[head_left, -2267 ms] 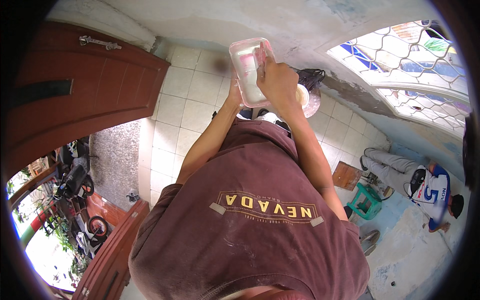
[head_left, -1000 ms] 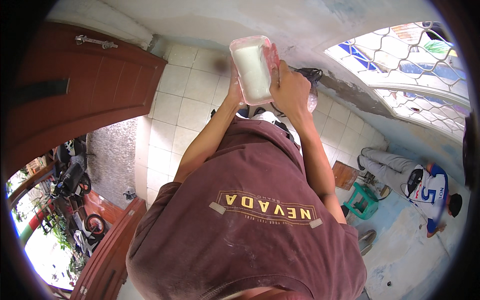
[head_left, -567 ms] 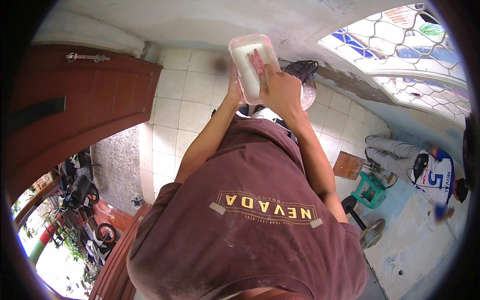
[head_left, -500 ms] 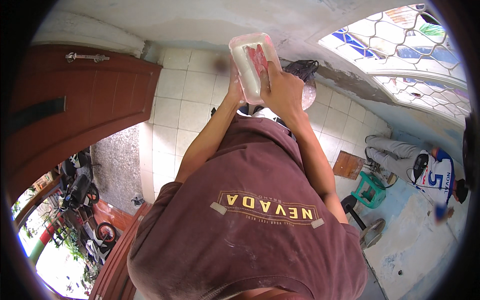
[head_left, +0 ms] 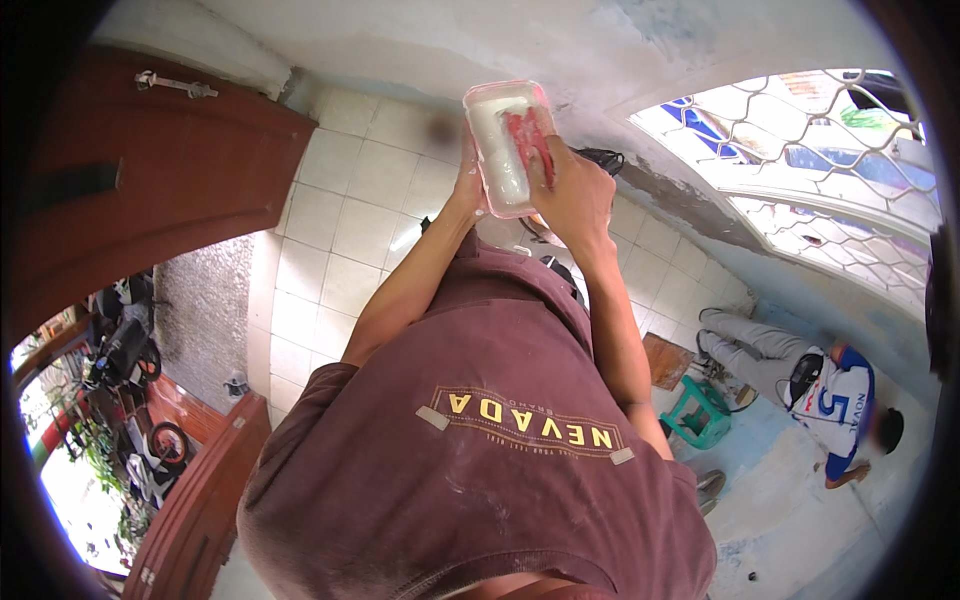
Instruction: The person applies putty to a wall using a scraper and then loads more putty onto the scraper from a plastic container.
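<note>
A shallow, clear tub with a pinkish rim (head_left: 479, 150) is held up in front of my chest. My left hand (head_left: 468, 182) grips it from the left side, its fingers partly hidden beneath. Smooth white paste (head_left: 508, 188) fills the tub. Inside it, a red flat scraper (head_left: 530, 138) smeared with white lies against the paste near the right wall. My right hand (head_left: 578, 192) is closed on the scraper's near end, which the fingers partly cover.
A painted wall (head_left: 440, 45) rises ahead, with a white window grille (head_left: 800, 150) at right. Pale tiles (head_left: 345, 225) cover the floor. A brown door (head_left: 210, 140) stands left. At right are a green stool (head_left: 697, 415), a dark bag (head_left: 605, 158) and another person (head_left: 835, 395).
The scraper has shifted nearer and toward the tub's right wall, with my right hand. The tub sits slightly lower in view. The whole view has swung somewhat.
</note>
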Tool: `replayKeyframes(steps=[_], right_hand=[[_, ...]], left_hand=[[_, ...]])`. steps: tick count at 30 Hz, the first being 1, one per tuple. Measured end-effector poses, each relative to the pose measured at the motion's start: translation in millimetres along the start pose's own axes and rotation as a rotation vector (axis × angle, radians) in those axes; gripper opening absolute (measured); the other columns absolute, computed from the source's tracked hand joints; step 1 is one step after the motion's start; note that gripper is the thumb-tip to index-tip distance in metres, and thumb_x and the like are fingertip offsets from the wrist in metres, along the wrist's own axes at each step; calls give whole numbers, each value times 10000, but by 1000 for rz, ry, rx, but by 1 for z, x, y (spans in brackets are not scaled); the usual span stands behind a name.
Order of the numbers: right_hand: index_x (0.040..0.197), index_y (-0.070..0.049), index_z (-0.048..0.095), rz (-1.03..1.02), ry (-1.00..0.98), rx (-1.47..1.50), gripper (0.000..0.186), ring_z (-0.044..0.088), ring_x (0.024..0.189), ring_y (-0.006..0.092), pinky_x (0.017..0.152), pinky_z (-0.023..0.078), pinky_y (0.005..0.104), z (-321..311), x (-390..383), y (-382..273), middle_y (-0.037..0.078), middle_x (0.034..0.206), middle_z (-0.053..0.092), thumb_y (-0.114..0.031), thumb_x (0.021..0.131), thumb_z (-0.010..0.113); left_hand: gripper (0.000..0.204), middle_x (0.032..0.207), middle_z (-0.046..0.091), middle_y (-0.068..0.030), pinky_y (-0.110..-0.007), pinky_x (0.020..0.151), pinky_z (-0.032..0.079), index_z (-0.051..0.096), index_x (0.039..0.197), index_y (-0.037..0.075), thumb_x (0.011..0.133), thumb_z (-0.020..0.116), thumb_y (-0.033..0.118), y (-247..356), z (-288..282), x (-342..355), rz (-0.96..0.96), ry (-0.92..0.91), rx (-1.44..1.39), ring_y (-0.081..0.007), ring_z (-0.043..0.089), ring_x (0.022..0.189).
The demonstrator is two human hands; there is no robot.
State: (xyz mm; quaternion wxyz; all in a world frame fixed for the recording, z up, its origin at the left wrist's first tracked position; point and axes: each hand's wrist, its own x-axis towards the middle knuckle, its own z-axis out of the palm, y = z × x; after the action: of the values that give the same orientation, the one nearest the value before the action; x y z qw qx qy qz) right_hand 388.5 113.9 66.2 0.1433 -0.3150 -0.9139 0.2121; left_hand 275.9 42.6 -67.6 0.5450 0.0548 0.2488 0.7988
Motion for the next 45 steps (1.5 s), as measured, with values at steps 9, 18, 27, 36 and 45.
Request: replayKeyframes(steps=[9, 18, 27, 36, 45], right_hand=[[1286, -28, 624, 2, 125, 204, 373, 683, 909, 385, 790, 531, 465, -6, -30, 108, 188, 1092, 669, -110, 927, 680], [1196, 30, 609, 174, -244, 471, 304, 727, 846, 322, 781, 551, 407, -37, -84, 278, 211, 964, 728, -90, 923, 670], [1136, 28, 555, 420, -345, 390, 286, 697, 869, 429, 805, 517, 491, 8, -170, 447, 261, 919, 701, -96, 893, 640], [1128, 25, 551, 467, -404, 226, 286, 693, 911, 451, 842, 525, 510, 145, -200, 554, 268, 953, 704, -128, 897, 621], [1117, 42, 526, 692, -384, 230, 317, 676, 993, 487, 905, 511, 534, 255, -198, 586, 304, 1027, 689, -125, 878, 649]], left_hand=[[889, 1508, 514, -113, -396, 1082, 523, 380, 1573, 112, 987, 319, 778, -71, 19, 1, -54, 144, 102, -205, 565, 1327], [893, 1506, 502, -130, -383, 1108, 483, 355, 1578, 94, 991, 342, 767, -201, 79, 7, -162, 299, 216, -219, 527, 1352], [902, 1563, 454, -126, -478, 1124, 415, 250, 1643, 172, 993, 261, 797, -389, 15, 18, -404, 489, 422, -280, 478, 1387], [672, 1675, 286, -122, -359, 1258, 204, 261, 1630, 46, 1110, 396, 451, -491, -71, 39, -352, 498, 489, -232, 244, 1545], [684, 1593, 443, -150, -330, 1193, 315, 369, 1585, 16, 1040, 594, 363, -518, -159, 64, -379, 648, 527, -230, 411, 1458]])
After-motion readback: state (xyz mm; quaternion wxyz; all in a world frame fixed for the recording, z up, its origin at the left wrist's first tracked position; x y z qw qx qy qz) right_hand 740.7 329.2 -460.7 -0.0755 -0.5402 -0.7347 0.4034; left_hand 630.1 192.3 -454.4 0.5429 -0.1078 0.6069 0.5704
